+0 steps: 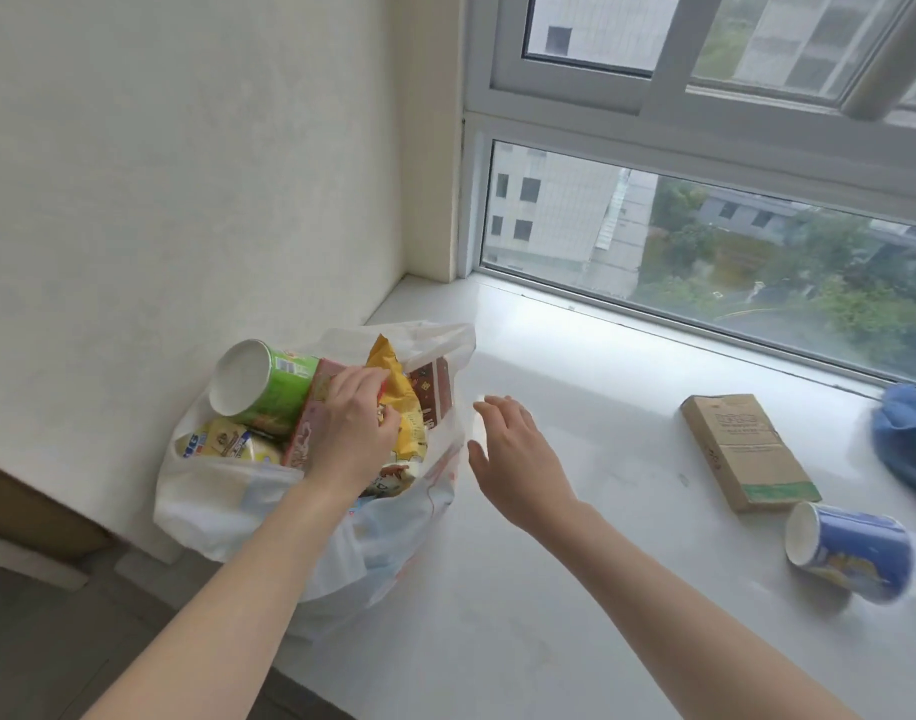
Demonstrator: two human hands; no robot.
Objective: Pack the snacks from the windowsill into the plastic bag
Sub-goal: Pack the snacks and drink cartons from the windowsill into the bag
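Left hand (354,426) curls on yellow packet (401,402), tucking it into plastic bag (227,504) — right hand (513,454) spread beside the rim, probably steadying; brown box (744,449) well right.

Bag (227,506) mouth packed: green can (268,387), pink box (315,407), yellow packet (401,397), left hand (351,433) on top. Sill (575,407) open between bag and brown box (746,449). Blue can (850,550) just beside box; blue cloth (908,439) at right edge.

Two hands (351,433); one plastic bag (227,506); two snack cans (258,381); one cardboard box (746,449).
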